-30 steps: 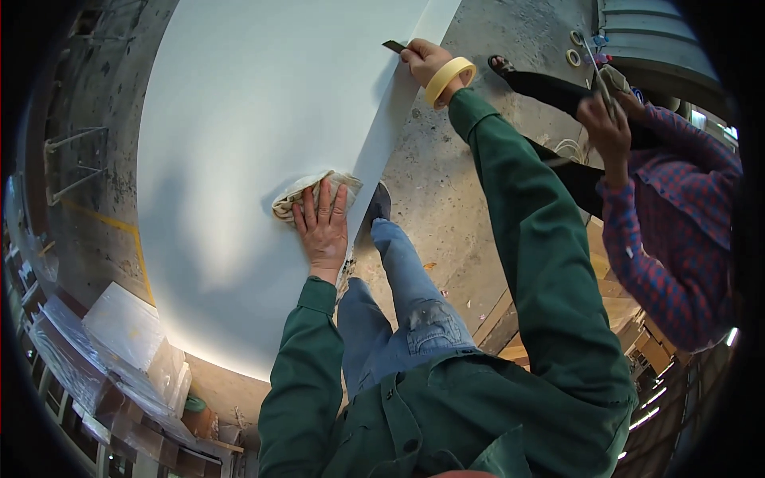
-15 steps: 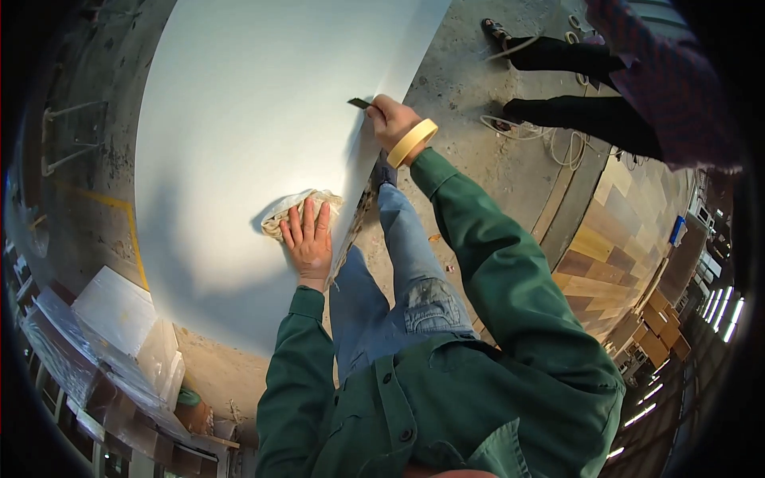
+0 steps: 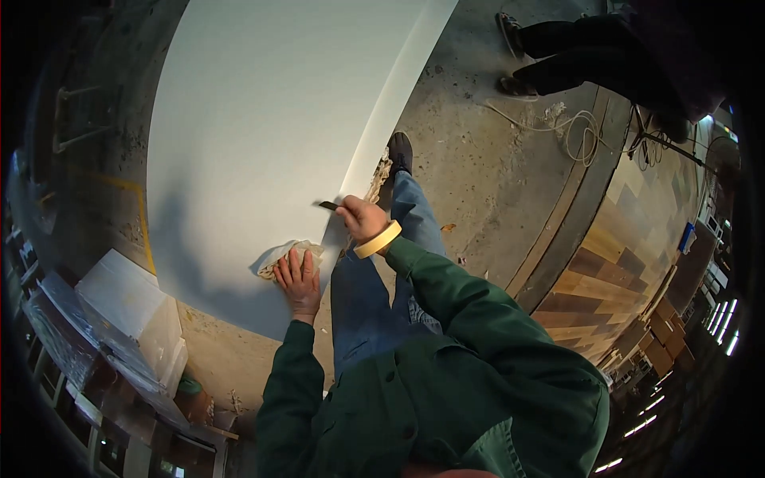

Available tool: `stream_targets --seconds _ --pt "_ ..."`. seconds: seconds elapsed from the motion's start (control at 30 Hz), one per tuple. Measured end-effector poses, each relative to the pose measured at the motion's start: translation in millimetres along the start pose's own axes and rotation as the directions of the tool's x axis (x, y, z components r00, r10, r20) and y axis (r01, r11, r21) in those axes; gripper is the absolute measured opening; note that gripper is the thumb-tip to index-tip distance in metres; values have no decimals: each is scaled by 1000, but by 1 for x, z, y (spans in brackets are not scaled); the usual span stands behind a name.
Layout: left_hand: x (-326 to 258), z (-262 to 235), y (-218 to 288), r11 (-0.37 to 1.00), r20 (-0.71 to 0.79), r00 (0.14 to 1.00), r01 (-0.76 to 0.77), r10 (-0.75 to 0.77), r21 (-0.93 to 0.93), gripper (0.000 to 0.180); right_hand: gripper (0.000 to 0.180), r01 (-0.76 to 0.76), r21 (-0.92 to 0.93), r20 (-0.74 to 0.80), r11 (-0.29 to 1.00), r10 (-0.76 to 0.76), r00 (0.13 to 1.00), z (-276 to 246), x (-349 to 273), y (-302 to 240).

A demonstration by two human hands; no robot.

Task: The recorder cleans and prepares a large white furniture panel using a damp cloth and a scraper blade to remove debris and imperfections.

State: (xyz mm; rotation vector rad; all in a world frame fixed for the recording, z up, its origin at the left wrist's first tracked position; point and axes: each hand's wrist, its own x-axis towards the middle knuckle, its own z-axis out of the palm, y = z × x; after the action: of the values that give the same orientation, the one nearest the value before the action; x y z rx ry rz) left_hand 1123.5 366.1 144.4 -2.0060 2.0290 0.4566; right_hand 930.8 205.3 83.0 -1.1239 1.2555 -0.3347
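Landmark: large white panel (image 3: 263, 135), lying flat on the concrete floor (image 3: 486, 159).
Left hand (image 3: 299, 279): fingers spread flat, pressing a crumpled pale rag (image 3: 280, 256) onto the panel near its lower right edge.
Right hand (image 3: 360, 219): clenched around a dark-bladed knife (image 3: 327, 205), tip at the panel's right edge; a tape roll (image 3: 378, 239) worn on the wrist.
Person's leg (image 3: 382, 263): just beside the panel's right edge, shoe (image 3: 400, 151) further up that edge.
Bystander's legs (image 3: 558, 56): well beyond the panel's right edge, near a loose cord (image 3: 570, 127).
Risk: the blade could slip toward the bracing left hand, since they lie close; the rag could slide underhand.
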Motion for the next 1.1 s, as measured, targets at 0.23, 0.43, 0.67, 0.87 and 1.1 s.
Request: stream_targets --seconds 0.23,0.43,0.67,0.87,1.1 --pt "88 -50 21 987 -165 977 -147 135 -60 65 13 -11 535 -273 845 185 944 -54 -65 -5" --pt "241 -153 74 929 -415 846 -369 333 -7 61 13 109 511 -452 853 158 878 -94 -120 -25" --pt "355 -232 110 926 -708 613 -339 351 166 48 12 233 439 -568 868 67 820 -100 -117 -66" --pt "204 -201 50 918 -456 813 -395 361 23 56 18 192 390 -510 901 38 859 -91 -115 -125" --pt "15 -109 -38 965 -224 940 -263 258 10 61 18 213 236 -385 948 -110 916 -67 1 -163"
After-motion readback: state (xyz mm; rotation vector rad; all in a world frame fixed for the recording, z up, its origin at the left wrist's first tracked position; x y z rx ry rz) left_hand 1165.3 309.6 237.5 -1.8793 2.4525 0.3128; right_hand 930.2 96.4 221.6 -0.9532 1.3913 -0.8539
